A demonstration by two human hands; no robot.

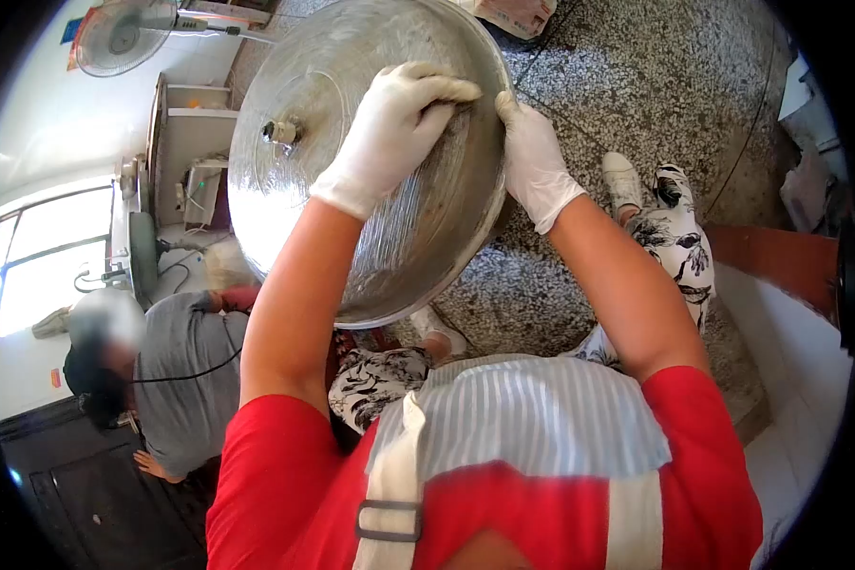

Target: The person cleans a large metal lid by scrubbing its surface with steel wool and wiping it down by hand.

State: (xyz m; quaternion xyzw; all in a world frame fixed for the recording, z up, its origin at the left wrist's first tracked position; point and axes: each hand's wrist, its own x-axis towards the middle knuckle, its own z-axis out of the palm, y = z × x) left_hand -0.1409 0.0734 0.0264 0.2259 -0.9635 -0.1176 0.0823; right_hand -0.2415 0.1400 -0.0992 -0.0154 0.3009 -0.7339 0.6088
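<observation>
A large round metal pan (389, 228) with a shiny, smeared surface stands before me, tilted. A short knob-like fitting (281, 132) rises from its middle. My left hand (394, 133), in a white glove, is over the pan's face near the right rim, its fingers curled and pressed together. Whatever those fingers may hold is hidden. At the right edge, my gloved right hand (539, 157) grips the rim, thumb on top and the other fingers out of sight behind it.
A person in a grey shirt (185, 370) bends at the left. A fan (123, 38) stands at upper left, with shelves (199, 100) beside it. A bag (513, 14) lies beyond the pan on the speckled floor (655, 76). A brown board (774, 266) is at right.
</observation>
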